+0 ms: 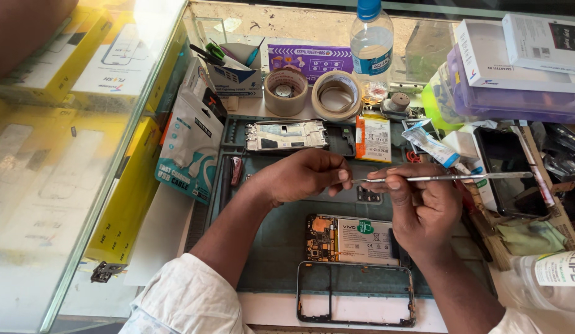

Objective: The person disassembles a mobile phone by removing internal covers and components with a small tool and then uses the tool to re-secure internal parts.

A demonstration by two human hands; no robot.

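Note:
My right hand (420, 207) grips a thin metal spatula tool (461, 177) that lies level, its flat end pointing right. My left hand (306, 174) pinches the tool's left tip between thumb and fingers. Below the hands an opened phone (352, 240) lies on the dark green work mat (269, 247), showing its orange circuit board and white battery. A bare black phone frame (355, 302) lies at the mat's near edge. A small dark part (368, 195) rests on the mat right under the tool's tip.
A metal phone mid-frame (286, 135) and a loose battery (374, 138) lie at the mat's far side. Two tape rolls (312, 93), a water bottle (371, 40), boxes (523, 55) and a dark phone (504, 167) crowd the back and right. A glass case (64, 161) stands left.

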